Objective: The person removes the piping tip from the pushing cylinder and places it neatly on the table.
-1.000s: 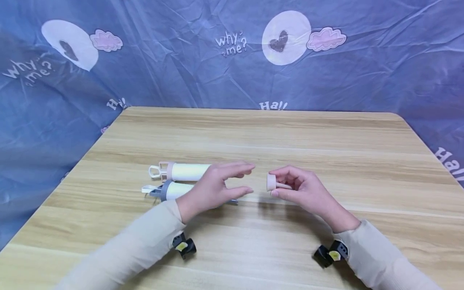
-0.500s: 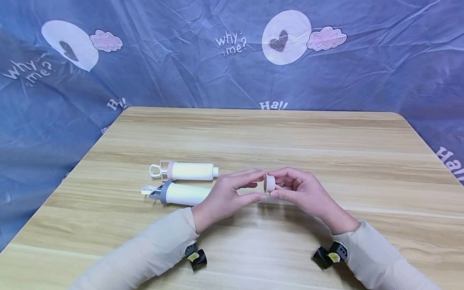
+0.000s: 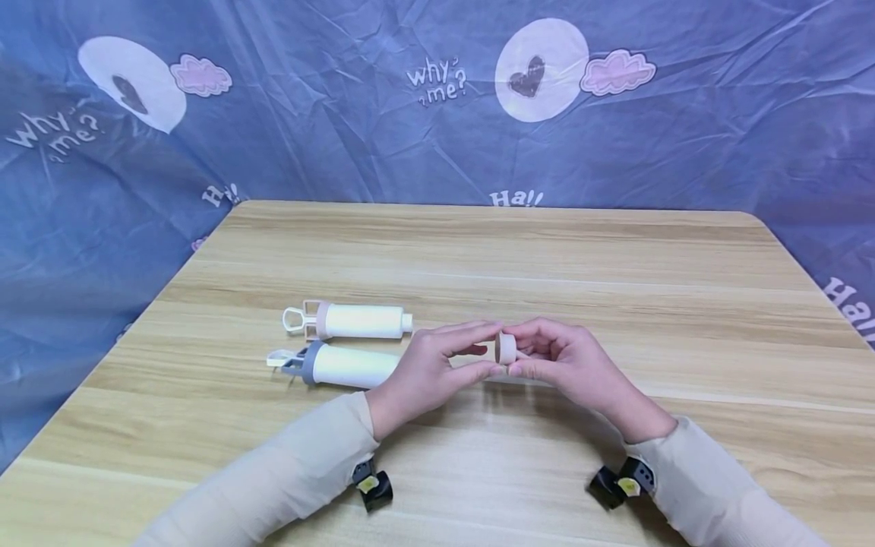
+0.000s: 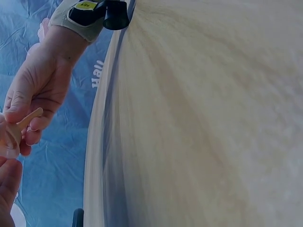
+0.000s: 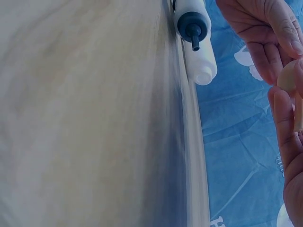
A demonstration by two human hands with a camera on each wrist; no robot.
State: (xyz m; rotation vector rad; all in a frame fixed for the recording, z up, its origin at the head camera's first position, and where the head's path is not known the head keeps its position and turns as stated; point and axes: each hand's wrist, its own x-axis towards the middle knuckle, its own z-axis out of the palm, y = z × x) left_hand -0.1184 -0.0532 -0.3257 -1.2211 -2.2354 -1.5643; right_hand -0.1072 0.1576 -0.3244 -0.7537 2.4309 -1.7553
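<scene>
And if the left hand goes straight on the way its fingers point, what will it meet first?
Most likely the cap, held by the right hand. The left hand is at its near rim, perhaps touching; the depth there is unclear.

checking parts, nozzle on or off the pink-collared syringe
Off: the pink-collared syringe has a bare tip; the right hand holds a pale nozzle.

The blue cloth point(image 3: 328, 129) reads "why me?" point(image 3: 436, 81) behind the far edge of the table point(image 3: 492, 247) and beyond its left edge, "Ha!!" point(image 3: 516, 199) at mid far edge, partly creased by the far left corner, and "Ha" point(image 3: 848, 300) past the right edge.
</scene>
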